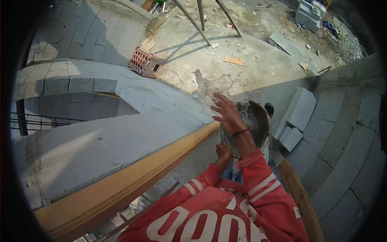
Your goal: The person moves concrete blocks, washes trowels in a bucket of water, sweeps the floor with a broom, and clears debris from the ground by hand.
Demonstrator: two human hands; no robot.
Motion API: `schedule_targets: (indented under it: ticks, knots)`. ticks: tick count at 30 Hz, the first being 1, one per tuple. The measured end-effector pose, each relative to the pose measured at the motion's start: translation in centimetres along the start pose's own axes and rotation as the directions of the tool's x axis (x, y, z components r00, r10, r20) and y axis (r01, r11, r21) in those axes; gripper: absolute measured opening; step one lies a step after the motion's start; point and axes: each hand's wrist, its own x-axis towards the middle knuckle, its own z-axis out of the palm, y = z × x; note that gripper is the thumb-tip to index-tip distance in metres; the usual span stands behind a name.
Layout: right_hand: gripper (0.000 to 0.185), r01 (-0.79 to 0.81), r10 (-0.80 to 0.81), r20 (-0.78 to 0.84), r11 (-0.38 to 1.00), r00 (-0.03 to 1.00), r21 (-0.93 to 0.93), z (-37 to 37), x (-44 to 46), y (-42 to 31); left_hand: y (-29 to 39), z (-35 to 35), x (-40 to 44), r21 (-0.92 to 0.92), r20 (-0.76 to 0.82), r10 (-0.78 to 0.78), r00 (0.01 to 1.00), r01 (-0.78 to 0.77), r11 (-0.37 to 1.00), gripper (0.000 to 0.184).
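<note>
My right hand (230,116) is open, fingers spread, reaching forward over the near side of a bucket (264,125). A dark band circles its wrist. Water or wet material glistens inside the bucket, partly hidden by that hand and forearm. Just below and to the left, my left hand (223,151) is closed in a fist around a thin grey piece (223,134) that rises toward the right palm. The kind of piece is unclear.
On the left runs a block wall (92,141) edged by a wooden beam (129,173). Pale blocks (300,109) rest by the right wall (342,141). A patterned box (146,62) and wooden legs (201,16) stand ahead on the concrete floor (185,60).
</note>
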Motion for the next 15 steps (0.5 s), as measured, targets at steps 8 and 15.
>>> schedule_targets:
  ticks: [8,15]
  knots:
    - [0.027,-0.394,0.083,-0.527,0.764,0.846,-0.512,-23.7,21.4,5.3,11.0,5.9,1.0,-0.285,-0.292,-0.211,0.933,0.126,0.95,0.023]
    - [0.027,-0.377,0.31,0.379,0.919,0.872,0.115,-2.0,24.1,-11.0,18.4,10.0,4.2,-0.566,-0.231,-0.48,0.846,0.284,0.774,0.024]
